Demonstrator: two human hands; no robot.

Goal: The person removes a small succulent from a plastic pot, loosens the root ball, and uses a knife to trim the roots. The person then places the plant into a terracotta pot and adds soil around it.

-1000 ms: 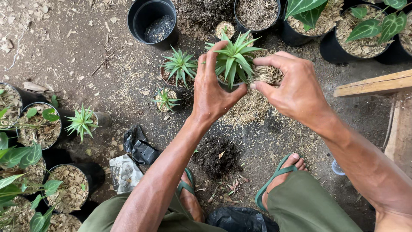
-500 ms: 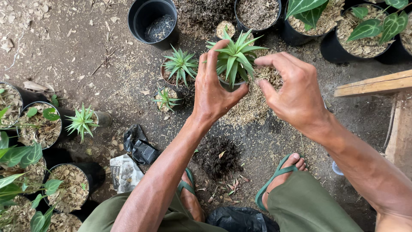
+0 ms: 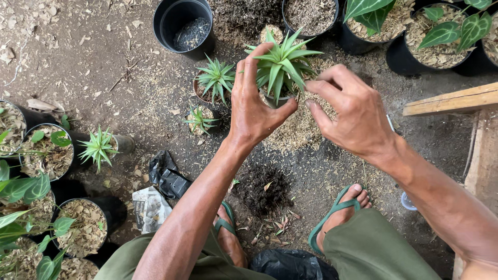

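Spiky potted plant (image 3: 281,65) in left hand (image 3: 255,106)

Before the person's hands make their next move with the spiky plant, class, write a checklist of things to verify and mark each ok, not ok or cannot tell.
1. Left hand has hold of the small pot: ok, thumb and fingers wrap it.
2. Spiky plant stands upright in the pot: ok.
3. Right hand is at the plant: ok, its fingertips are pinched beside the leaves.
4. Pot filled to the rim: cannot tell, leaves and hands hide it.
5. Husk pile lies below the pot, in reach: ok.
6. Empty black pot stands close by: ok.
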